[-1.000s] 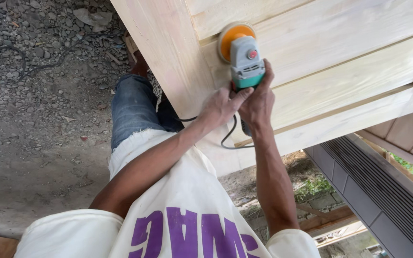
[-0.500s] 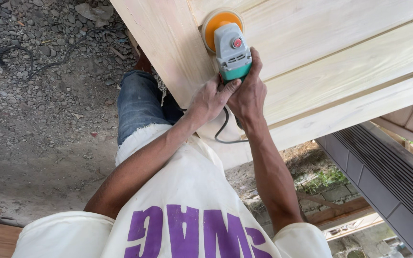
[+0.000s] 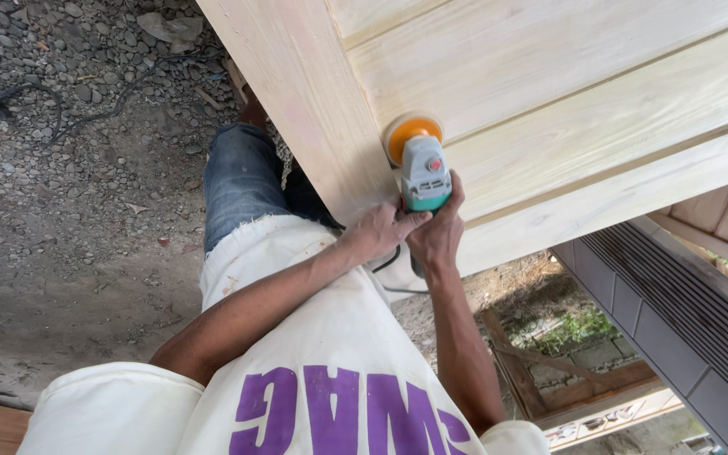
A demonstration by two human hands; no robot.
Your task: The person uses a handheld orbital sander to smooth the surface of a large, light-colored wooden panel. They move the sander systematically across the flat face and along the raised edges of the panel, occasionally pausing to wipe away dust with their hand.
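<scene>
Small power sander (image 3: pixel 421 168), grey and teal body with an orange round pad, pressed pad-down on the pale wooden door panel (image 3: pixel 549 109), just beside the wide upright board at the panel's left edge. Long axis running from the orange pad at the far end back toward the body, teal rear end nearest the hands. Lies straight ahead of both hands, away from the torso, pad end farthest out.

Right hand (image 3: pixel 438 232) wrapped around the teal rear of the sander, fingers curled up over the housing, clenched on the tool. Left hand (image 3: pixel 377 229) just beside it on the left, fingertips touching the same rear end, closed against the tool and the right hand; thumb side hidden, so the exact grip hard to tell. Both equally near, right hand carrying more of the body. Dark power cord (image 3: pixel 393 270) looping down from below the hands.

Further out: panel made of light boards with grooves between them, lying slantwise across the view. Below, white shirt (image 3: pixel 297 337) with purple lettering and blue jeans (image 3: pixel 238 181). Gravel ground (image 3: pixel 69 126) at the left with a dark cable lying across it. Grey slatted piece (image 3: pixel 676 303) at the lower right, well apart from the hands.
</scene>
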